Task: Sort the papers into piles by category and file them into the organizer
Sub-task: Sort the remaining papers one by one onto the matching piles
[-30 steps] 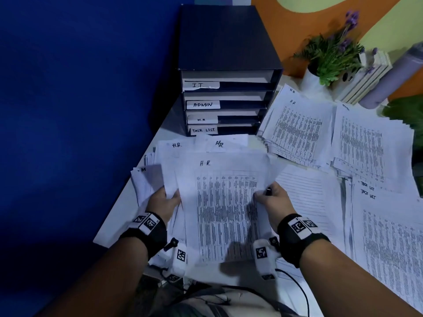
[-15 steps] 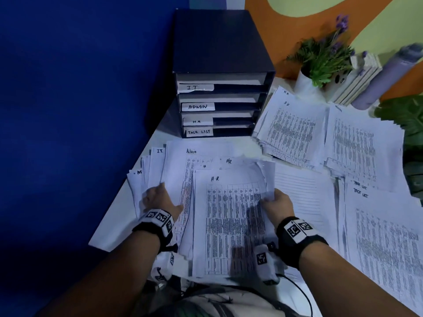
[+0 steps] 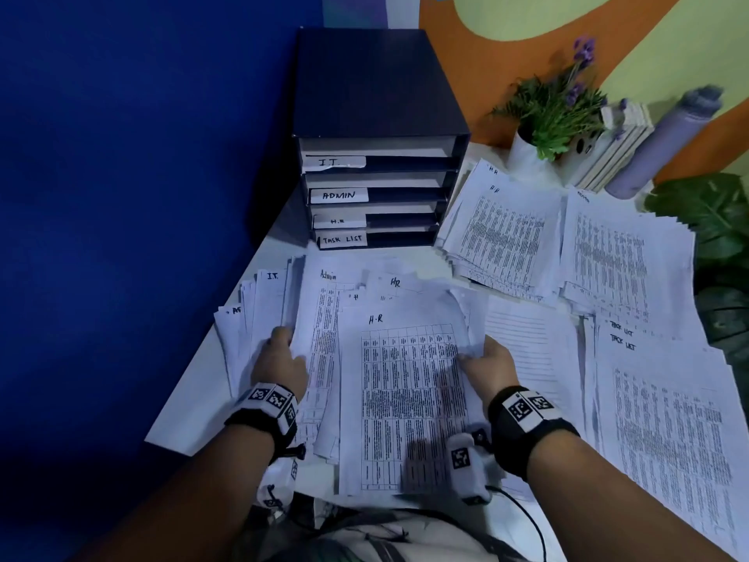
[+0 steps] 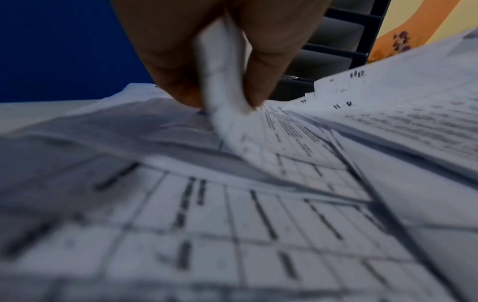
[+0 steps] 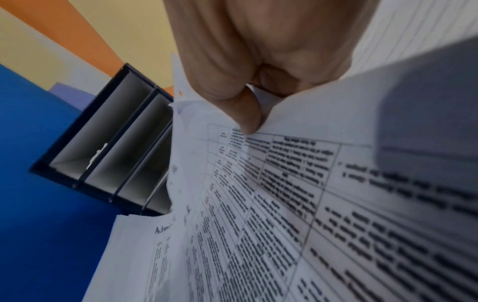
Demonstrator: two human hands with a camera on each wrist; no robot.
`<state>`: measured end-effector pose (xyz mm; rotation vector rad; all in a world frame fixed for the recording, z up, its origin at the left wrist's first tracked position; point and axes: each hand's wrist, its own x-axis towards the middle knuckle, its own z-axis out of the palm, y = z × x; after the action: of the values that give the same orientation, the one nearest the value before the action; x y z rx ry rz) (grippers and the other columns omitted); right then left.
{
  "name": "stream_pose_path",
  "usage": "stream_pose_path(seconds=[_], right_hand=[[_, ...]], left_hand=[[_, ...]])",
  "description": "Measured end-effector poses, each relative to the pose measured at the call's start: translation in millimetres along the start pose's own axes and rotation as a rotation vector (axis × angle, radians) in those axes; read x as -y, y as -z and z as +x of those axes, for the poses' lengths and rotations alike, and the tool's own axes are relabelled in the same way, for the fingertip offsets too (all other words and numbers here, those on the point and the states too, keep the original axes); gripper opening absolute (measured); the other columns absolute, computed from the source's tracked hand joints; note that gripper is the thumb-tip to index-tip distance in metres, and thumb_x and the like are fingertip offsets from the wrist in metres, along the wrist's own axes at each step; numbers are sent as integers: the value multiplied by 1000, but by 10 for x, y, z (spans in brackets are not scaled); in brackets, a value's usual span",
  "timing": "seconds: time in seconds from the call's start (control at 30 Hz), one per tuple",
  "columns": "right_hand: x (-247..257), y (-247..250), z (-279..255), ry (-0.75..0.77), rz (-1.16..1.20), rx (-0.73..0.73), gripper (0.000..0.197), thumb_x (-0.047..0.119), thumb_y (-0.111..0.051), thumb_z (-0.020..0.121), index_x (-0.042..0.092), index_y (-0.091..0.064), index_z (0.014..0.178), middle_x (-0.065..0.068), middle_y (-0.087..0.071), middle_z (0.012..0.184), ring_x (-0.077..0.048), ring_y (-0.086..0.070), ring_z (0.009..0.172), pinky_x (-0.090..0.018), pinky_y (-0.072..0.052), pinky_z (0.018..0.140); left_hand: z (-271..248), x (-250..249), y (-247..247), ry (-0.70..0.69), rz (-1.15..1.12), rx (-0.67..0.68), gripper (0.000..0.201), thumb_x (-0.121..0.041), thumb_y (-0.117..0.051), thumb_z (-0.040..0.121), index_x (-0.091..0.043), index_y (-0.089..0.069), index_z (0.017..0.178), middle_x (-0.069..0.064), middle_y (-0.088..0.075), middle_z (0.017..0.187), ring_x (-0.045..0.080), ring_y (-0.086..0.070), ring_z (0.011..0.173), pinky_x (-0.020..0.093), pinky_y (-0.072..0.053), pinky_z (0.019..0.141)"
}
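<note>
A loose stack of printed sheets, its top sheet headed "H.R" [image 3: 409, 399], lies on the white table in front of me. My right hand [image 3: 484, 361] pinches its right edge, thumb [image 5: 245, 114] on top. My left hand [image 3: 279, 358] pinches the left edge of the Admin sheet [image 3: 324, 318] between thumb and fingers [image 4: 165, 67]. A fan of sheets marked "IT" [image 3: 269, 302] spreads further left. The dark organizer [image 3: 377, 115] stands at the back with trays labelled IT, ADMIN, H.R and TASK LIST.
Sorted piles lie to the right: an H.R pile [image 3: 502, 237], another printed pile [image 3: 620, 253], lined paper [image 3: 527, 350] and task list sheets [image 3: 664, 419]. A potted plant [image 3: 555, 111], books [image 3: 620, 144] and a grey bottle [image 3: 664, 139] line the back. A blue wall [image 3: 121, 196] borders the left.
The H.R stack has come down toward me and to the right, baring the Admin sheet and IT sheets. My left hand went from the H.R stack to the Admin sheet's edge.
</note>
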<state>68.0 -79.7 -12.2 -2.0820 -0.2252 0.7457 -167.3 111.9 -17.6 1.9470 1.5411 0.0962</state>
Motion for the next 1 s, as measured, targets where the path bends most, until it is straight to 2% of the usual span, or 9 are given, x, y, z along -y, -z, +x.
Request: stream_pose_path(seconds=[0.17,0.27,0.4,0.47,0.63,0.77,0.83,0.9,1.0], right_hand=[[116,194,68,-35,213,27,23,-1,-64,87,19,-60,98,-7,-68,102,-26,-63,98,-41,-48,97],[209,319,109,-39,379,66,34,-4,-63,87,8,-59,118,-10,-68,114,-29,-62,109,-51,-41,108],[462,452,63,30,505,138,37,-3,-61,90,10,-56,125,-8,-65,125,-26,-59,118,-47,-38,110],[628,501,10,127,535,152,34,-2,-61,90,11,-56,121,-9,-63,127,-23,-59,117,-44,-39,109],[1050,644,-175,366,590,141,19,-8,-57,91,9,-54,98,-6,-66,99,-15,-64,91,-35,-49,92],[1151,823,-294,491,692,227,42,-15,-55,87,13,-53,119,0,-70,110,-15,-65,107,-26,-51,90],[1069,860,-315,473,667,252,54,-19,-53,87,13,-47,130,-1,-67,116,-15,-63,111,-24,-52,89],[944,816,-314,432,607,236,50,-18,-54,87,16,-50,124,-3,-65,114,-19,-62,109,-26,-53,86],[785,701,-312,398,546,173,41,-12,-57,88,22,-57,111,-4,-67,110,-22,-62,107,-33,-52,92]], left_hand=[[-100,-156,211,-235,-144,27,81,12,-38,92,-48,-27,144,-12,-40,137,10,-51,108,15,-45,84],[-135,-311,339,-266,-247,49,50,6,-37,95,-31,-65,114,-3,-55,132,7,-56,84,7,-42,66],[-255,-630,427,-251,-489,99,16,-27,-54,96,-29,-64,109,-3,-54,124,9,-54,104,21,-41,96],[-306,-774,448,-280,-465,102,28,-36,-61,91,-26,-60,117,-7,-50,121,10,-49,112,27,-37,98],[-403,-1118,532,-380,-365,-82,11,-13,-65,88,-12,-55,93,-3,-54,97,16,-52,94,20,-35,80],[-471,-1267,544,-341,-425,-131,39,-12,-70,85,-12,-39,61,-5,-44,72,15,-49,69,3,-31,58],[-467,-1267,477,-281,-531,-56,30,-10,-71,84,2,-51,66,1,-59,83,14,-59,84,-8,-30,66],[-492,-1246,410,-273,-487,-12,35,-20,-70,86,14,-63,90,10,-62,120,4,-51,119,-7,-23,89],[-576,-1265,310,-332,-417,-26,22,-18,-68,87,-6,-65,106,2,-60,123,19,-52,122,17,-33,96]])
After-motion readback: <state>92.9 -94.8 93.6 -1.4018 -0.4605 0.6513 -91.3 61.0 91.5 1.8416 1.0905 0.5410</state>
